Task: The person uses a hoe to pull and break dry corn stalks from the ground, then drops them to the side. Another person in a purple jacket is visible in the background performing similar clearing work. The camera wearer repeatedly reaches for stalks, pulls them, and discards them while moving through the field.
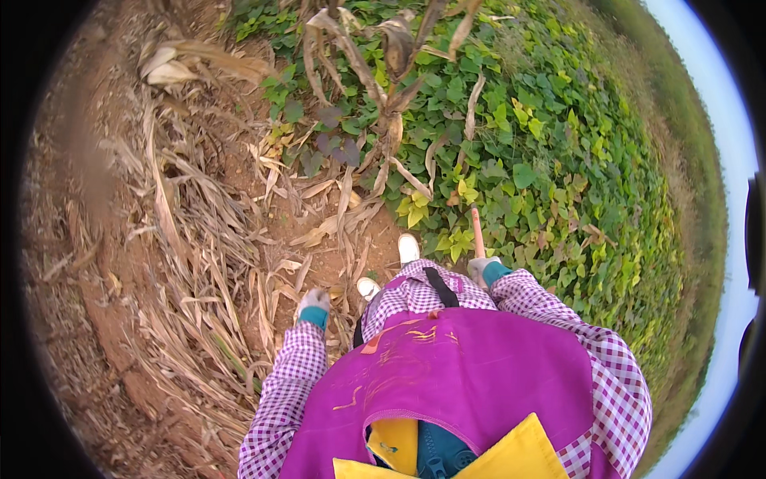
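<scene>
My right hand (482, 269), in a pale work glove, grips the orange handle (477, 232) of a hand tool by my right hip. The handle points forward, and a dark collar tops it; whatever head lies beyond is lost among the leaves. On the other side, my left hand (312, 299), also gloved, hangs low over dry corn leaves (272, 305). Its fingers point away from view, so their pose is unclear. In front of me stands a withered corn stalk (392, 120) with drooping brown leaves.
Green leafy vines (538, 161) cover the ground ahead and to the right. Cut dry corn stalks (197, 239) lie heaped on my left, with a pale husked ear (167, 69) at their far end. Reddish soil (293, 221) shows around my white shoes (409, 248).
</scene>
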Motion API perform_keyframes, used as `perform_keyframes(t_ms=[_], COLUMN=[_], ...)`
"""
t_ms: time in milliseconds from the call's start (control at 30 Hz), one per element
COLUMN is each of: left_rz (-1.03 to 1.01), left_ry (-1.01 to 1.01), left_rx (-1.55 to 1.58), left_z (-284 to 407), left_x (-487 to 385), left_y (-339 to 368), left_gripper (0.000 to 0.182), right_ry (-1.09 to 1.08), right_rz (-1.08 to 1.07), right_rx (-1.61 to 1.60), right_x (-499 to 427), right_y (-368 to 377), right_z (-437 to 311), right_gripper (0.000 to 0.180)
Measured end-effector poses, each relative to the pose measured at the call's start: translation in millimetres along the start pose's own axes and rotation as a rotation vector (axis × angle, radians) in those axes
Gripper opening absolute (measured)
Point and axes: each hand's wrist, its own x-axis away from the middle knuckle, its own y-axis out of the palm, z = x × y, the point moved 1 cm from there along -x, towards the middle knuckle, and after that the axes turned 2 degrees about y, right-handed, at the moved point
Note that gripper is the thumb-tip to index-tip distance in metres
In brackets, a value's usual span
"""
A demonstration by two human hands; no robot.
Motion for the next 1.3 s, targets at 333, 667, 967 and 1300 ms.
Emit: perform_keyframes(t_ms=[333, 667, 967, 1300], left_rz=[0.243, 0.520, -0.037, 0.202], left_ry=[0.884, 1.441, 0.709, 1.050], left_rx=[-0.204, -0.950, -1.524, -1.834], left_z=[354.8, 581.5, 570.7, 493.2], left_x=[-113.6, -166.6, -233.4, -176.1], left_y=[-146.7, -164.0, -202.6, -182.8], left_gripper=[0.030, 0.040, 0.037, 0.029], right_ry=[-0.541, -0.156, 0.168, 0.156], right_rz=[-0.189, -0.150, -0.097, -0.116], right_rx=[0.331, -0.345, -0.224, -0.154], right_x=[-128.7, -118.8, -123.3, -72.4], right_y=[-7.4, -4.4, -3.7, 3.0], right_z=[37.2, 49.4, 38.5, 5.2], right_gripper=[0.019, 0.018, 0.017, 0.013])
